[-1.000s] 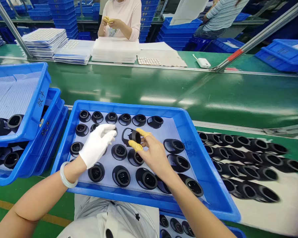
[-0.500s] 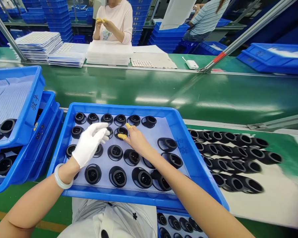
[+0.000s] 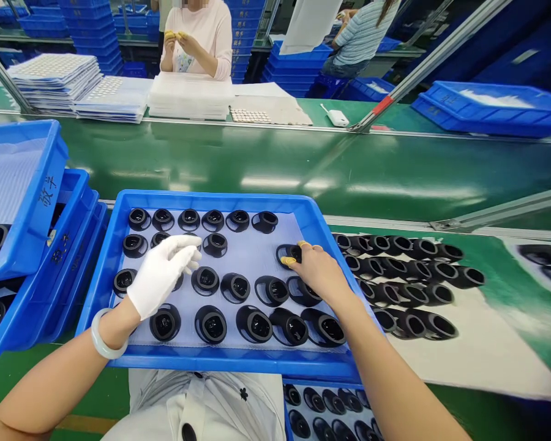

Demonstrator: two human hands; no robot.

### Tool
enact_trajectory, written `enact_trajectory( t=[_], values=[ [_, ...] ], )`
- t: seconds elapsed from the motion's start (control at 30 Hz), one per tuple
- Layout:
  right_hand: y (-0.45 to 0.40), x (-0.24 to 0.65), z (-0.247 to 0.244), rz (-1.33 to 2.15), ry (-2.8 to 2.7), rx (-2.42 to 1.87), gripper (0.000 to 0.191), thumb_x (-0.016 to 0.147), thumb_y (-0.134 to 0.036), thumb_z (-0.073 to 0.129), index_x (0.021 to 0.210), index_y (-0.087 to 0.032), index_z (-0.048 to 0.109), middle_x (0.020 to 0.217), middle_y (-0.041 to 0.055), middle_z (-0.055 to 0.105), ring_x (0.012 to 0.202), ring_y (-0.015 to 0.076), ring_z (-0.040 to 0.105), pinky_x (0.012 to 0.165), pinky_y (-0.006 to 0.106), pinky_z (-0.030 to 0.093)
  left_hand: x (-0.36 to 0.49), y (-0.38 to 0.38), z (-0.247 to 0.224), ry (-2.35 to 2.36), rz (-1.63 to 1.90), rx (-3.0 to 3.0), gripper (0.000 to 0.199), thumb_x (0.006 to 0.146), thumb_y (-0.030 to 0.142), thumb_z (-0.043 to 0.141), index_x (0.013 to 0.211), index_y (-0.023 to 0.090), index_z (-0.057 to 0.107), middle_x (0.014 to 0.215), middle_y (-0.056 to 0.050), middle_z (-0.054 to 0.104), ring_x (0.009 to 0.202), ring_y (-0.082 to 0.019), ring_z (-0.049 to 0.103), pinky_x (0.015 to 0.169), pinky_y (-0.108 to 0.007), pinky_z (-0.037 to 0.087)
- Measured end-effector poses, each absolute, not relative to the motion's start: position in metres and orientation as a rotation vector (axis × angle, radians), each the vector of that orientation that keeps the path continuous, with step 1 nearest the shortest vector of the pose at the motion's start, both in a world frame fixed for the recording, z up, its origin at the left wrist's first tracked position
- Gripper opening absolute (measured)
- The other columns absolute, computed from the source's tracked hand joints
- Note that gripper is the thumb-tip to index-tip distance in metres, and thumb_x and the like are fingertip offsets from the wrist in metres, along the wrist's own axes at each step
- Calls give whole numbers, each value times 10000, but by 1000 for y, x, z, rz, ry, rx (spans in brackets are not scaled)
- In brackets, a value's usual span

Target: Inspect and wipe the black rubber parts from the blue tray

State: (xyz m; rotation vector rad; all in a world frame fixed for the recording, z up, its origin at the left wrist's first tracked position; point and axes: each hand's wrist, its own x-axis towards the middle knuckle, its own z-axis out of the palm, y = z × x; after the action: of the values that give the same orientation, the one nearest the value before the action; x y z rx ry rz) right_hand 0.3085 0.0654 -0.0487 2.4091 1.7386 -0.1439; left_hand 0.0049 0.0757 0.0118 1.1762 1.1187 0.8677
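Observation:
A blue tray point(image 3: 215, 199) lined with white sheet holds rows of black ring-shaped parts, such as one point(image 3: 210, 324) near its front edge. My right hand point(image 3: 314, 264), with yellow covers on its fingertips, grips a black part point(image 3: 290, 252) at the right side of the tray, thumb and fingers on either side of it. In a white glove, my left hand point(image 3: 163, 269) hovers over the left half of the tray, fingers loosely curved and apart, holding nothing. Some parts beneath it are hidden.
Stacked blue trays point(image 3: 73, 257) stand at the left. More black parts point(image 3: 413, 269) lie in rows on a pale sheet point(image 3: 496, 343) at the right. Across the green bench point(image 3: 202, 153), a person point(image 3: 206, 37) sits behind a white stack point(image 3: 190, 98). A metal post point(image 3: 422, 70) slants at the right.
My right hand has moved right, from the second row's middle to a part at the tray's right side. My left hand has barely moved. The whole view has shifted slightly.

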Motion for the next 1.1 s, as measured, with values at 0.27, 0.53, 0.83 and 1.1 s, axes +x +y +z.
enact_trajectory(
  t=[0.27, 0.53, 0.83, 1.1],
  values=[
    [35, 211, -4, -285, 2909, 2310, 622, 863, -490, 576, 1321, -98, 424, 1031, 144, 565, 964, 281, 576, 839, 431, 502, 16, 73, 10, 1077, 633, 1249, 393, 756, 282, 637, 1116, 128, 607, 960, -87, 682, 836, -186, 617, 732, -308, 504],
    [12, 174, 17, -461, 3318, 2384, 596, 861, -376, 631, 1386, -221, 394, 999, 85, 549, 859, 211, 551, 767, 367, 520, 4, 76, 14, 929, 758, 1195, 303, 763, 394, 625, 919, 141, 681, 681, -24, 661, 565, -157, 589, 579, -292, 491],
    [7, 182, 18, -1615, 2659, 2878, 356, 913, -468, 497, 1150, -222, 596, 845, 51, 617, 849, 196, 609, 814, 363, 527, 5, 73, 23, 924, 778, 1143, 242, 752, 385, 650, 840, 166, 700, 619, -19, 643, 533, -167, 576, 553, -301, 477],
    [13, 182, 9, -2345, 2296, 2542, 493, 832, -485, 618, 1237, -211, 560, 1038, 70, 661, 932, 195, 621, 829, 334, 535, 4, 71, 21, 942, 792, 1161, 230, 736, 352, 648, 861, 165, 698, 627, -17, 641, 555, -166, 581, 561, -295, 484]
  ],
)
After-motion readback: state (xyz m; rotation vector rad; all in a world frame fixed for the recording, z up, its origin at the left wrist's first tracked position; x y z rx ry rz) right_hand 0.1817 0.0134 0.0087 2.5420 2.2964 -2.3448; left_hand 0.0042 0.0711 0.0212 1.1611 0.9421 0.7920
